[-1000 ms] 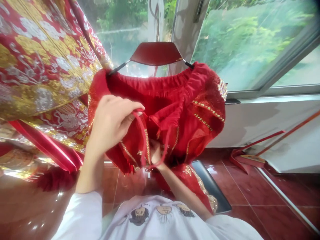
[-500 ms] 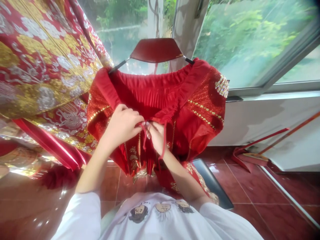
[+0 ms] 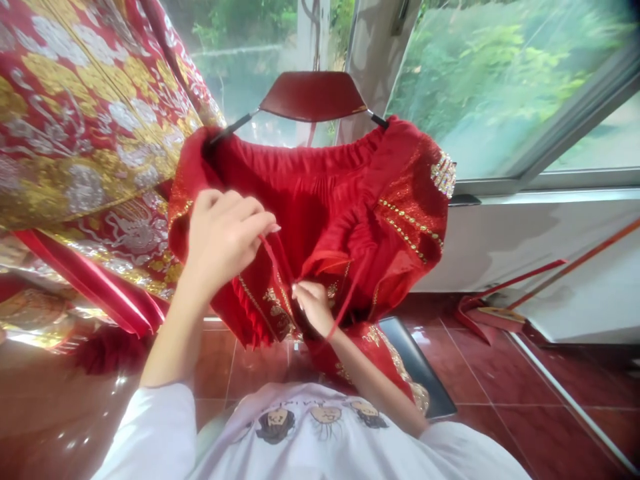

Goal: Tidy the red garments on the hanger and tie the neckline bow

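A red blouse point(image 3: 320, 167) with a gathered neckline, gold trim and a beaded shoulder hangs in front of me on a hanger point(image 3: 314, 97). My left hand point(image 3: 227, 230) is raised at the left side of its neckline, fingers closed on a thin red drawstring point(image 3: 273, 253). The cord slants down from there towards my right hand point(image 3: 315, 305), lower at the front opening. The thumb and fingertips of that hand are pinched together where the cord's lower end appears to be. Another red cord point(image 3: 353, 297) hangs loose across my right wrist.
Red, gold and silver embroidered fabric point(image 3: 100, 120) hangs close on the left, with a shiny red ribbon point(image 3: 100, 283) below. Windows stand behind. A red dustpan point(image 3: 480, 313) leans by the right wall, and a black flat panel point(image 3: 423, 370) lies on the tiled floor.
My hands have parted. The left has moved up and left with the cord, and the right has gone down. The neckline opening is spread wider, and the cord between the hands looks straighter.
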Motion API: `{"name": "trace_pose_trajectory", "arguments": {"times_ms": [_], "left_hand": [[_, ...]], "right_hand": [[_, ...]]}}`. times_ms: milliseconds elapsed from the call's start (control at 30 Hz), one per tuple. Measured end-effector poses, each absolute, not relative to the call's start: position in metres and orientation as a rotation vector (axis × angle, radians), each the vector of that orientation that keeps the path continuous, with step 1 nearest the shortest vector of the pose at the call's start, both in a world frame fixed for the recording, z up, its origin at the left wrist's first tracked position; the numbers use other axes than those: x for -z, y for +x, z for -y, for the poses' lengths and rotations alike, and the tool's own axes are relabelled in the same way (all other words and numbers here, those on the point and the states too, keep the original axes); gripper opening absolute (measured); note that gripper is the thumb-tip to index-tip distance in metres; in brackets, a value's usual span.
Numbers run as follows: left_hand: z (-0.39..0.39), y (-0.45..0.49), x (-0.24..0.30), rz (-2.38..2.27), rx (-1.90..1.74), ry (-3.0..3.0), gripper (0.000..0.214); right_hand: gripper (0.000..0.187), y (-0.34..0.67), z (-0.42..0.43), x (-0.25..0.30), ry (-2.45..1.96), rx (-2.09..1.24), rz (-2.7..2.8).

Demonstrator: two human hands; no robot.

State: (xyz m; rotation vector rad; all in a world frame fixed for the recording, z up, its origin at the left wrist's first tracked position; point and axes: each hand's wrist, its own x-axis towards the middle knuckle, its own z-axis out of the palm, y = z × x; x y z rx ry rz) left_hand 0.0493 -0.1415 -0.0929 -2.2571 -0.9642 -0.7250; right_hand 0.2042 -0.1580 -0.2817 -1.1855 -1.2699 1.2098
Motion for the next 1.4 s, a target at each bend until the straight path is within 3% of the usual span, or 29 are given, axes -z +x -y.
{"name": "trace_pose_trajectory", "arguments": {"times_ms": [133,233,300,367,467,533,633,733,867,1100,1300,1400], "left_hand": [[0.146,0.035,0.1,1.023,0.408,-2.603,0.025],[0.156,0.012,0.098,1.012,0.371,-2.861,0.04],[0.164,-0.004,0.092,1.014,0.502,-2.955,0.043],[0.168,-0.013,0.085,1.141,0.867,-2.827,0.036],[0.155,-0.002,0.078,1.501,1.394,-2.178,0.025],[0.134,0.017,0.077,1.709,1.422,-1.81,0.034],[0.102,0.042,0.077,1.849,1.379,-1.66,0.052],[0.091,0.05,0.075,1.914,1.39,-1.73,0.049],[0.103,0.042,0.068,2.001,1.222,-1.72,0.042],[0.114,0.011,0.04,1.963,0.8,-1.853,0.029],[0.117,-0.032,0.028,1.871,0.891,-2.054,0.027],[0.108,-0.053,0.026,1.988,1.084,-2.148,0.029]], "right_hand": [[0.036,0.246,0.162,0.289,-1.375,-1.335,1.461],[0.036,0.295,0.167,0.271,-1.561,-1.234,1.509],[0.035,0.321,0.178,0.247,-1.664,-0.992,1.482],[0.033,0.333,0.189,0.216,-1.711,-0.509,1.439],[0.032,0.322,0.19,0.164,-1.535,0.197,1.21],[0.036,0.304,0.173,0.133,-1.4,0.391,1.111],[0.057,0.277,0.137,0.101,-1.502,0.34,1.195],[0.069,0.265,0.114,0.091,-1.636,0.29,1.264],[0.053,0.268,0.108,0.095,-1.673,0.263,1.265],[0.043,0.283,0.124,0.072,-1.9,0.327,1.372],[0.016,0.314,0.135,0.048,-1.969,0.27,1.518],[0.016,0.339,0.13,0.044,-1.616,-0.101,1.454]]}}
